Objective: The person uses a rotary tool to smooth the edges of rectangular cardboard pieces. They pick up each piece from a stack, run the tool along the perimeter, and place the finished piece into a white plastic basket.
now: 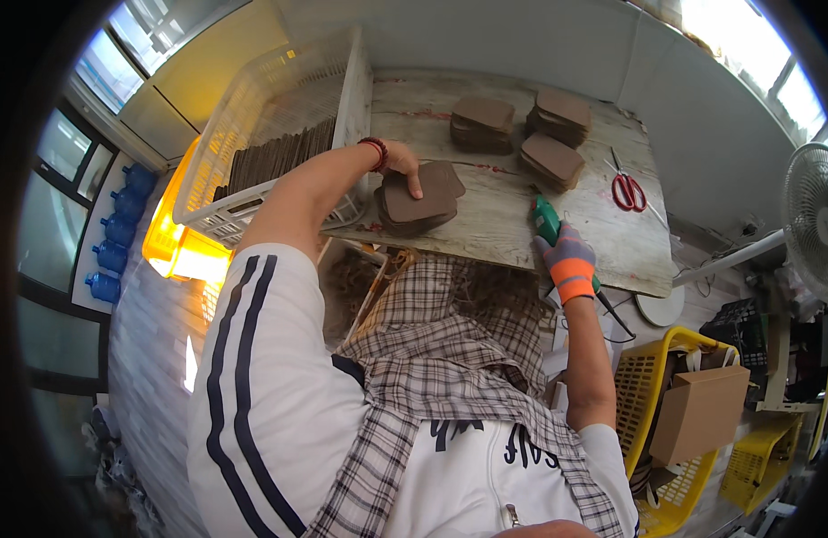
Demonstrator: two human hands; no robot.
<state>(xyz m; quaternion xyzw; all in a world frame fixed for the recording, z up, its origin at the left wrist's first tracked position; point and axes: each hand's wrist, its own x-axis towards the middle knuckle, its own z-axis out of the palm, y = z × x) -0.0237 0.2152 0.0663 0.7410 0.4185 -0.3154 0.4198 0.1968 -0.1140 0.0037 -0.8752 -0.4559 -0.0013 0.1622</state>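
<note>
- A pale, worn wooden table (pixel 486 215) stands against a light wall, with floor showing at its left and right.
- At the near edge, right of the middle, the right hand (pixel 568 255), in a grey-and-orange glove, has its fingers wrapped around a green tool (pixel 546 220).
- By the near left corner, the left hand (pixel 401 163) is on a stack of brown pieces (pixel 421 208), one digit pressing the top; the other fingers are hidden, so I cannot tell their pose.
- Along the left edge, a white crate (pixel 356 99) holds a row of brown pieces (pixel 284 157).
- Near the right edge lie red-handled scissors (pixel 627 191).
- Toward the far edge stand three more brown stacks (pixel 483 130).
</note>
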